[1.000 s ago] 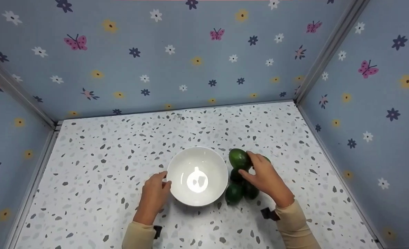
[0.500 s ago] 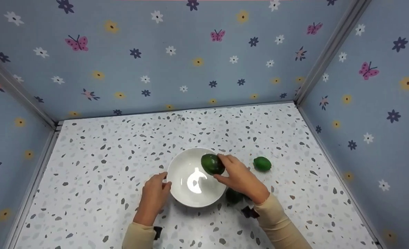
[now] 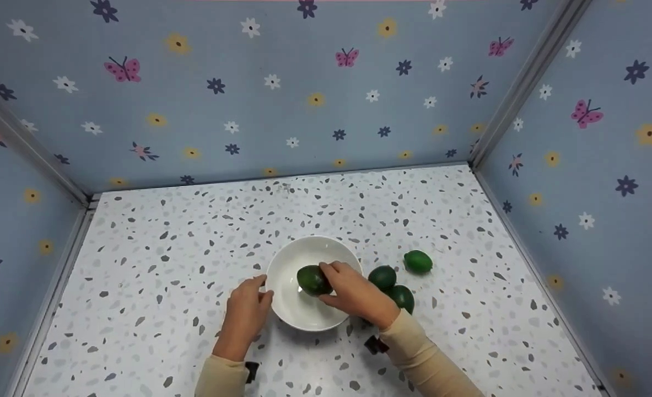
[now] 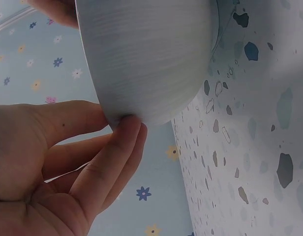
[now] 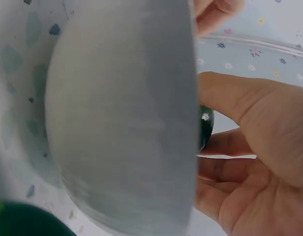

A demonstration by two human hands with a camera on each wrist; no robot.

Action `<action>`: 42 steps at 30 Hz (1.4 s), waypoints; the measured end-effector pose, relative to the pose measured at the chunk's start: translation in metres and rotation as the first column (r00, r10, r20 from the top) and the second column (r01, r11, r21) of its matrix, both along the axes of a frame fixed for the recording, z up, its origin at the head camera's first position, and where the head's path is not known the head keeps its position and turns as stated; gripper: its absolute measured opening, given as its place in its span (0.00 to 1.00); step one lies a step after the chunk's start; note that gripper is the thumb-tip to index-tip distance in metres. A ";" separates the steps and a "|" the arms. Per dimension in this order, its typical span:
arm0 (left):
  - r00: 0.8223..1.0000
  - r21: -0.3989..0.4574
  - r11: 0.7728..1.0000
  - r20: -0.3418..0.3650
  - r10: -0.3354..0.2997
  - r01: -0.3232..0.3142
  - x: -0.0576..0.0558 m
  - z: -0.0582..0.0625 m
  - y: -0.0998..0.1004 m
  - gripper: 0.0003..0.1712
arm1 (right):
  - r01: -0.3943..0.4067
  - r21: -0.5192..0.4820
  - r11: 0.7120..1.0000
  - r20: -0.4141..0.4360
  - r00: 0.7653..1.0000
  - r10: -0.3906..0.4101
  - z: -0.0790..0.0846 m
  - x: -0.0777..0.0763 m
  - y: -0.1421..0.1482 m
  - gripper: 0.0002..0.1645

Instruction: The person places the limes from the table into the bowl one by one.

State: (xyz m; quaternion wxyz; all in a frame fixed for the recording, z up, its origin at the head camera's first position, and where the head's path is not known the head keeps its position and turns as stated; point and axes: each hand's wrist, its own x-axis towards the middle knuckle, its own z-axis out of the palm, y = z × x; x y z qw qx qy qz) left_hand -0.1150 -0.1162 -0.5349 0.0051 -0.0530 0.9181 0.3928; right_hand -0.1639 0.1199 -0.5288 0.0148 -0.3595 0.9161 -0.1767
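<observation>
A white bowl [image 3: 287, 314] stands on the speckled table. My left hand [image 3: 247, 309] holds its left rim, thumb and fingertips [image 4: 128, 125] at the edge and outer wall. My right hand [image 3: 359, 295] reaches over the right rim and grips a dark green avocado [image 3: 312, 280] inside the bowl's opening. In the right wrist view the bowl's wall hides most of this avocado [image 5: 206, 127]. Beside the bowl on the right lie more dark green fruits [image 3: 402, 298] like it, partly hidden by my right arm.
A brighter green lime [image 3: 418, 262] lies apart, to the right of the dark green fruits. Blue flowered panels [image 3: 303, 110] enclose the table at the back and both sides, with grey metal strips at the corners.
My right hand has lifted the avocado from the pile and carried it left and down into the bowl. The lime and other fruits are uncovered. My left hand keeps its place at the rim.
</observation>
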 end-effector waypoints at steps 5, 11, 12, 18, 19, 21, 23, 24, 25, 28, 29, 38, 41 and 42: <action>1.000 0.018 1.000 -0.015 -0.008 0.008 0.001 -0.001 -0.001 0.21 | -0.001 0.100 0.995 -0.007 1.000 0.002 -0.008 -0.001 -0.009 0.35; 0.999 0.014 1.000 -0.030 -0.017 0.018 0.001 -0.002 0.000 0.20 | 0.014 0.177 0.984 -0.030 1.000 -0.009 -0.014 -0.001 -0.013 0.32; 0.999 0.012 1.000 -0.031 -0.016 0.017 0.001 -0.002 0.000 0.21 | 0.020 0.186 0.982 -0.034 0.999 -0.014 -0.015 -0.001 -0.013 0.32; 1.000 0.004 1.000 -0.021 -0.013 0.013 0.001 -0.002 0.000 0.21 | 0.042 0.218 0.975 -0.042 0.999 -0.034 -0.016 0.000 -0.014 0.34; 1.000 0.006 1.000 -0.021 -0.013 0.013 0.001 -0.002 0.000 0.21 | 0.043 0.219 0.975 -0.043 0.998 -0.035 -0.016 0.000 -0.014 0.34; 1.000 0.010 1.000 -0.020 -0.010 0.010 0.001 -0.001 0.000 0.21 | 0.045 0.214 0.976 -0.054 0.998 -0.034 -0.015 0.000 -0.014 0.33; 1.000 0.012 1.000 -0.020 -0.009 0.009 0.001 -0.001 0.000 0.21 | 0.044 0.201 0.979 -0.063 0.997 -0.032 -0.014 -0.001 -0.013 0.30; 1.000 0.013 1.000 -0.021 -0.008 0.008 0.000 -0.001 0.000 0.21 | 0.043 0.194 0.980 -0.069 0.997 -0.030 -0.013 -0.001 -0.012 0.29; 1.000 0.013 1.000 -0.019 -0.008 0.008 0.000 -0.001 0.000 0.21 | 0.041 0.186 0.982 -0.073 0.997 -0.028 -0.012 -0.001 -0.011 0.28; 1.000 0.015 1.000 -0.014 -0.010 0.010 0.000 0.000 0.000 0.21 | 0.041 0.163 0.986 -0.077 0.997 -0.028 -0.006 0.000 -0.007 0.27; 1.000 0.014 1.000 -0.016 -0.012 0.012 0.000 -0.001 -0.001 0.21 | 0.041 0.157 0.987 -0.077 0.997 -0.029 -0.004 0.000 -0.006 0.28; 1.000 0.006 1.000 -0.017 -0.025 0.025 0.001 0.000 -0.002 0.21 | 0.056 0.065 0.996 -0.167 0.985 -0.045 0.018 0.007 0.018 0.34; 0.999 0.005 1.000 -0.018 -0.028 0.028 0.001 0.000 -0.002 0.21 | 0.062 0.029 0.998 -0.190 0.980 -0.056 0.021 0.008 0.028 0.34; 0.999 0.006 1.000 -0.019 -0.028 0.029 0.000 -0.001 -0.001 0.21 | 0.067 0.019 0.998 -0.193 0.979 -0.062 0.022 0.008 0.032 0.34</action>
